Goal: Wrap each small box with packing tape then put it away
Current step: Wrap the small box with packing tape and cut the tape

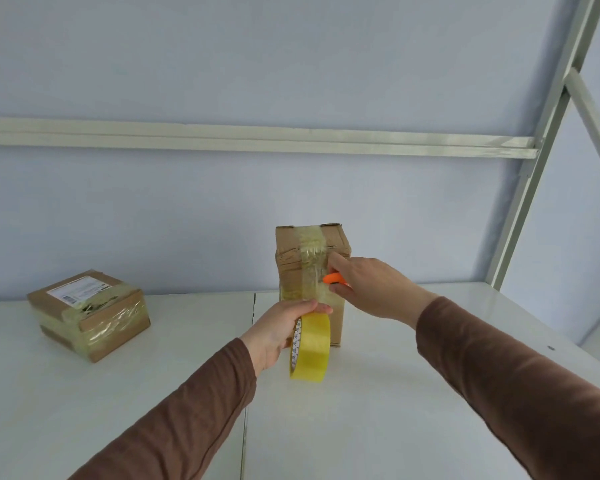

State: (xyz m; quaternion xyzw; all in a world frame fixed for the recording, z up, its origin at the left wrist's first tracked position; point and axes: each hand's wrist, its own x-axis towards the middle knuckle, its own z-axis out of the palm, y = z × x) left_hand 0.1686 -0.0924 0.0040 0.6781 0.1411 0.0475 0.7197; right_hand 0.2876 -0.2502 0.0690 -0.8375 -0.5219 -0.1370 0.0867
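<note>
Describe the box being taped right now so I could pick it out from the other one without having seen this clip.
On the white table, look near its back edge at the middle. The upright box stands on end there, behind the yellow tape roll. Unlike the flat box lying far left, it is tall and both hands are at it.

— Where does the one view look from?
— From the person's head, forward and slightly down over both sleeved arms onto the white table [430,393].
— Close?
— Near, at arm's reach; the wide lens bends the shelf frame [548,140] at right.
— Facing what?
— The pale wall [222,64] behind the table.
</note>
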